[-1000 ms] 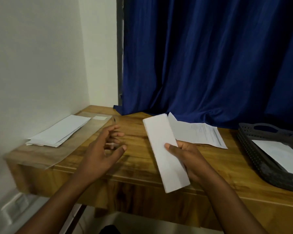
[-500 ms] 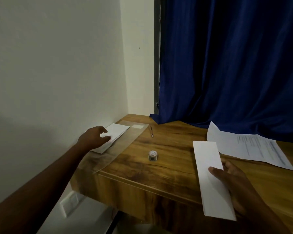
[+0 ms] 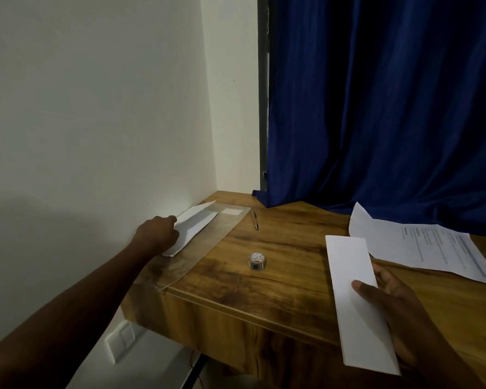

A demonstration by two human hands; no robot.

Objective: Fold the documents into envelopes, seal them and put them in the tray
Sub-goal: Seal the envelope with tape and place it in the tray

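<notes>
The wooden desk with glossy grain (image 3: 278, 279) fills the lower centre and right of the frame, under a dark blue pleated curtain (image 3: 376, 108). The step in hand appears to be fetching an envelope for a document already folded.

At lower right, the right hand (image 3: 399, 313) holds the white document folded into a long strip (image 3: 357, 293), thumb pressed on top and fingers beneath. At centre left, the left hand (image 3: 157, 234) has its fingers curled on the near end of the small stack of white envelopes (image 3: 194, 226) lying against the wall; how many it pinches cannot be told.

The next move likely calls for separating one envelope and opening its flap.

An unfolded printed white sheet (image 3: 421, 245) lies at right. A small round tape roll (image 3: 256, 261) and a slim pen (image 3: 255, 220) sit mid-desk.
</notes>
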